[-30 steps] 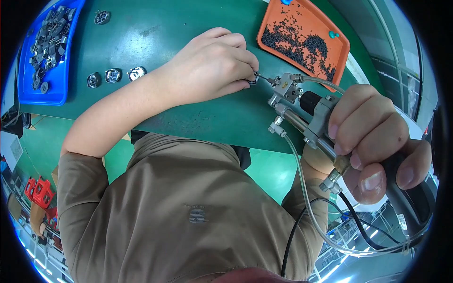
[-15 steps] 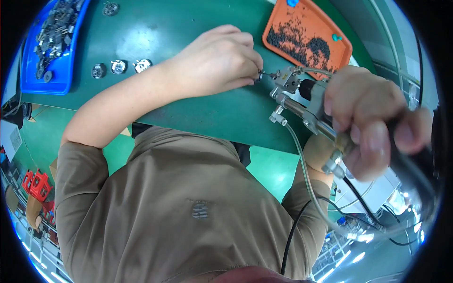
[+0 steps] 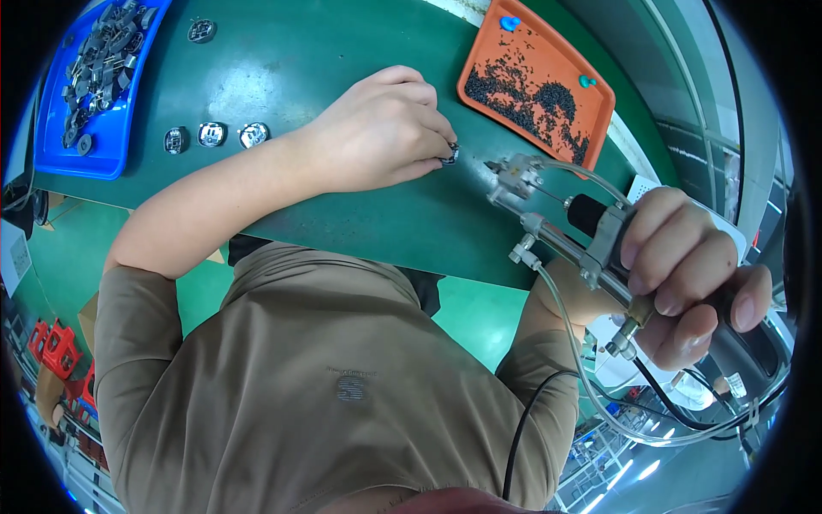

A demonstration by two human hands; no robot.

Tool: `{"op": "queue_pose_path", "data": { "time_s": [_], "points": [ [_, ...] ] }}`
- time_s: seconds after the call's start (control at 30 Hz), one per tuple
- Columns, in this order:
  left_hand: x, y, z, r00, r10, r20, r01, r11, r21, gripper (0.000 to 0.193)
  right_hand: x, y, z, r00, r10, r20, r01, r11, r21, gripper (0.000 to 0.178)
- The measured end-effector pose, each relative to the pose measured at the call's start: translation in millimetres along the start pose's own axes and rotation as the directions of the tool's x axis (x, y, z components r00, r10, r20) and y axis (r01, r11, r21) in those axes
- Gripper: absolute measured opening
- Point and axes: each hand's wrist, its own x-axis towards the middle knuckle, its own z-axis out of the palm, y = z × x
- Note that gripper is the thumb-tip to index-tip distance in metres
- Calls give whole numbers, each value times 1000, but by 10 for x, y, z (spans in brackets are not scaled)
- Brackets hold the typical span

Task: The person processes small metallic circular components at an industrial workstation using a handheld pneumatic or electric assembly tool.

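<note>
My left hand [image 3: 385,128] is closed over the green table, its thumb and fingers pinching a small round metal part [image 3: 451,154] that is mostly hidden by the fingertips. My right hand [image 3: 685,265] is wrapped round a hand-held power screwdriver [image 3: 556,236] with a metal head, a black cylinder and clear hoses. The tool's blurred tip points at the pinched part, with a gap between them. Beyond the tip lies an orange tray [image 3: 561,64] scattered with tiny black screw-like pieces. Left of my left hand, three similar round parts stand in a row, the closest being a silver one [image 3: 253,135].
A blue tray [image 3: 110,158] heaped with grey and metal parts sits at the far left. Another round part [image 3: 201,31] lies farther back. Hoses and a black cable [image 3: 524,420] hang beside my right arm. Red stools [image 3: 60,349] stand on the floor at left.
The screwdriver's tip has drawn back from the round part, which it was touching. My left hand still pinches that part. The whole view has shifted slightly.
</note>
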Motion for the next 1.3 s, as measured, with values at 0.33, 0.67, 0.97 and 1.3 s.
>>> {"op": "queue_pose_path", "data": {
  "time_s": [0.33, 0.67, 0.97, 1.3],
  "points": [
    [13, 1, 72, 999, -33, -5, 33, 999, -28, 15, -32, 208, -25, 994, 40, 107, -47, 997, 66, 30],
    [71, 181, 59, 981, -34, -193, 3, 988, -158, 20, -50, 259, 60, 996, -89, -33, 94, 968, 234, 27],
    [118, 166, 81, 987, 7, -162, -61, 942, -330, 15, -65, 108, 116, 982, -150, -115, 173, 957, 233, 25],
    [239, 84, -55, 999, 6, -49, -36, 775, -631, 14, -22, -35, -11, 973, -231, -12, 227, 945, 235, 35]
  ]
}}
